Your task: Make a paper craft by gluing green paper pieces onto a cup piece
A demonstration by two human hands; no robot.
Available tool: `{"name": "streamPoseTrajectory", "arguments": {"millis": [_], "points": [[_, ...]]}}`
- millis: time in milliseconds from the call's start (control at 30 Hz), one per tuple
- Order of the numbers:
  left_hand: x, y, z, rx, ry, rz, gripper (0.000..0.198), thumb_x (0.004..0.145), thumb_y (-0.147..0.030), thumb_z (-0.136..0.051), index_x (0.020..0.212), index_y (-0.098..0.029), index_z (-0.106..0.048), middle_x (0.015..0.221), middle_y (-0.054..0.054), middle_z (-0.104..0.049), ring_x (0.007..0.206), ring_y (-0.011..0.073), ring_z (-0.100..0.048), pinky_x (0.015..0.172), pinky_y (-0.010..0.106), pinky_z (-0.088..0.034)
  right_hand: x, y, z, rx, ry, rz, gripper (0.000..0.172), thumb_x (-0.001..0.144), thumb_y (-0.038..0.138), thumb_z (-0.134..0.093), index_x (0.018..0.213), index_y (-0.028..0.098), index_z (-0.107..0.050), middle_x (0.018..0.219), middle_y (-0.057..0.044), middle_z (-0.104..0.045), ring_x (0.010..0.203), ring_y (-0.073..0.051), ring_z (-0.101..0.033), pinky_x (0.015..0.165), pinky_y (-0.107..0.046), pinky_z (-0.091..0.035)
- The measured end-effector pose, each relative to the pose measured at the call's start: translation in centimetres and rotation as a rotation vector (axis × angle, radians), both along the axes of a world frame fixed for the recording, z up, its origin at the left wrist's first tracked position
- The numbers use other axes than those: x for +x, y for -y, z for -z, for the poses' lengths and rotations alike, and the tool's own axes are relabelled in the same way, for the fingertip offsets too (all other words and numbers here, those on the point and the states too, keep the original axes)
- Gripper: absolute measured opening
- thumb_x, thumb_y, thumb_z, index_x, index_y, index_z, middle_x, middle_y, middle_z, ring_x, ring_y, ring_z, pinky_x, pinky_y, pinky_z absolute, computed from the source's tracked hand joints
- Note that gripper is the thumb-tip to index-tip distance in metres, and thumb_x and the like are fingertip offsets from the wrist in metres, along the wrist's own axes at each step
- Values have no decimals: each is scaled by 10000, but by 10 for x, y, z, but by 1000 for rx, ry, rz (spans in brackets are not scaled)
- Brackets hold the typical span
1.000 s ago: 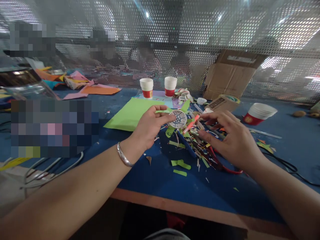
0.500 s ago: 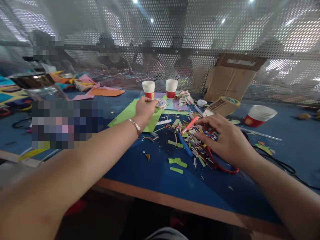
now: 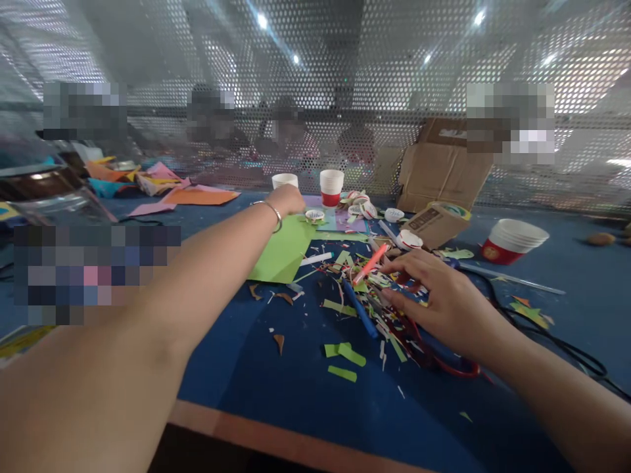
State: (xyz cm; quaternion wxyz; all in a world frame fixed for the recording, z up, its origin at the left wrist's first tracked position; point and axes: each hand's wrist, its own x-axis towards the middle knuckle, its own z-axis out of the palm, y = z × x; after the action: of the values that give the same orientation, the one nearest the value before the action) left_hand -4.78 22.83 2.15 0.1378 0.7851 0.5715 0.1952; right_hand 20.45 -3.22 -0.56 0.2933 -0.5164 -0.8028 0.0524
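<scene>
My left hand (image 3: pixel 289 198) is stretched far forward, right against a white and red paper cup (image 3: pixel 284 179); its fingers are hidden behind the back of the hand. A round white disc with blue drawn lines (image 3: pixel 314 215) lies just right of that hand on the coloured sheets. My right hand (image 3: pixel 442 297) rests with fingers spread on a heap of paper scraps (image 3: pixel 379 289) and holds nothing. Beside its fingertips lie an orange marker (image 3: pixel 371 263) and a blue pen (image 3: pixel 359 310). Red-handled scissors (image 3: pixel 446 366) show partly under the hand.
A green sheet (image 3: pixel 280 253) lies on the blue table (image 3: pixel 305 387). A second cup (image 3: pixel 331 187), stacked cups (image 3: pixel 513 240), a cardboard box (image 3: pixel 438 167) and a small carton (image 3: pixel 436 223) stand farther back. A black cable (image 3: pixel 566 341) runs at right, behind a perforated screen.
My left hand carried the round disc forward, let it go on the coloured sheets and moved left to the cup. My right hand stayed on the scraps.
</scene>
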Motion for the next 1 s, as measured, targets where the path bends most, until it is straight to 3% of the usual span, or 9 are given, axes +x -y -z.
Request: {"name": "streamPoseTrajectory", "arguments": {"millis": [167,400,567,767,900,1000], "points": [[6,5,-2,14,-55,21,202,754,-248,-722,922,-144,-759,957,94,-757,872,226,-646,762,304,-444,-3,2,0,-5,9,-21,189,959,332,-606,1108,227,-653,1144,-94,-665,1055,-257,-650,898,-430,-538],[11,-4,9,-27,-96,127,244,674,-369,-756,802,-163,-773,834,74,-757,770,201,-613,687,290,-411,-4,0,1,-21,22,-8,178,953,318,-615,1103,228,-646,1131,-108,-664,1042,-267,-661,877,-441,-558],[12,-13,10,-57,-112,197,219,638,-343,-752,779,-177,-778,836,62,-762,786,200,-624,712,290,-411,-4,0,0,-22,30,2,171,955,318,-612,1092,225,-653,1122,-106,-669,1015,-258,-669,852,-425,-574],[12,-17,4,-57,-117,216,283,641,-431,-758,760,-174,-751,838,64,-764,816,198,-616,691,270,-384,-3,1,1,0,31,-2,198,961,335,-603,1113,223,-659,1141,-112,-670,1061,-272,-666,880,-441,-576],[14,-15,5,-56,-89,240,263,576,-383,-820,714,-184,-719,791,47,-749,792,197,-617,705,275,-390,-3,1,-1,-28,29,7,199,962,334,-598,1113,220,-660,1154,-112,-666,1063,-267,-658,885,-440,-576],[14,-11,6,-9,-18,249,321,572,-345,-847,795,-170,-696,878,74,-743,841,215,-627,740,291,-413,-2,1,-1,-39,22,7,183,957,321,-606,1103,226,-661,1139,-102,-669,1022,-253,-661,864,-427,-576]]}}
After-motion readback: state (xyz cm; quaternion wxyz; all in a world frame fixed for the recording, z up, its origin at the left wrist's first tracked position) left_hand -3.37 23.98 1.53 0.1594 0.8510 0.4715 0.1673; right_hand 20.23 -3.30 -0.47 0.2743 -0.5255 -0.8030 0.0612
